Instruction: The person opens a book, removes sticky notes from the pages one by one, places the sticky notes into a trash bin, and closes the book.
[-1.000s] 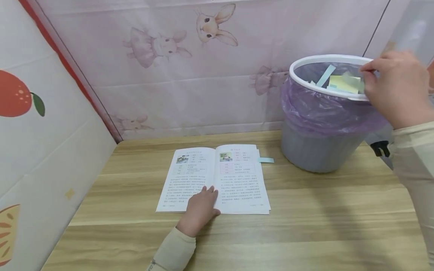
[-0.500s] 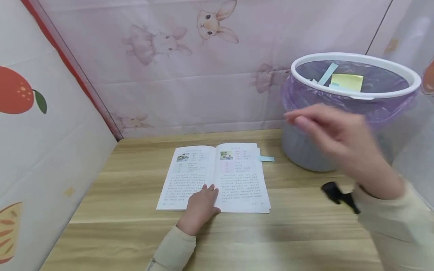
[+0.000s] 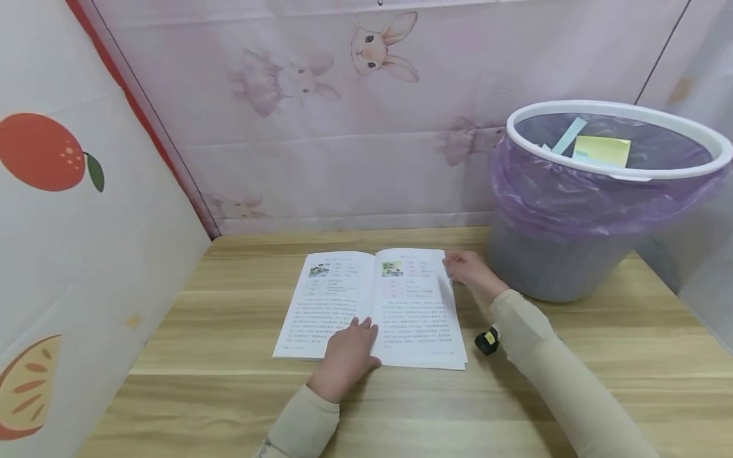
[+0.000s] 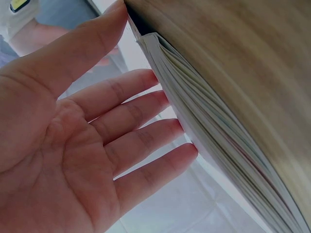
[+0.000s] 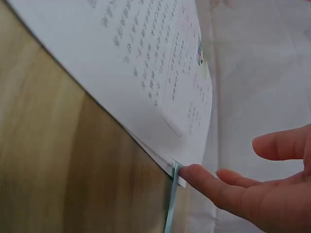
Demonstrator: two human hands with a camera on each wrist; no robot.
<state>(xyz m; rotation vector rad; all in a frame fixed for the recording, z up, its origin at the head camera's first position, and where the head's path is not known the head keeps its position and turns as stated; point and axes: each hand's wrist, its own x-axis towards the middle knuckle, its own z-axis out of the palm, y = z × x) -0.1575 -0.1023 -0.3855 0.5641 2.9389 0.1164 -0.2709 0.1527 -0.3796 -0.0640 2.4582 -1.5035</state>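
Note:
An open book (image 3: 418,337) with printed text and small pictures lies on the wooden table. My left hand (image 3: 346,353) rests near the bottom of its centre fold, fingers extended; the left wrist view shows those fingertips against the book near the edge of its page stack. At the upper right page edge is my right hand (image 3: 472,270). In the right wrist view, one fingertip (image 5: 187,171) touches the page edge beside a light blue sticky strip (image 5: 171,204) that juts out from the pages. The thumb stays apart from it. From the head view, the hand hides this strip.
A grey bin (image 3: 538,267) with a purple liner and white rim (image 3: 621,178) stands at the back right. Inside lie a yellow sticky note (image 3: 601,151) and light blue strips (image 3: 569,135). A rabbit-print cloth (image 3: 378,172) hangs behind the table (image 3: 217,394).
My right hand has come down from above the bin, moving left to the book's upper right edge. My left hand stays on the book. The view has shifted slightly.

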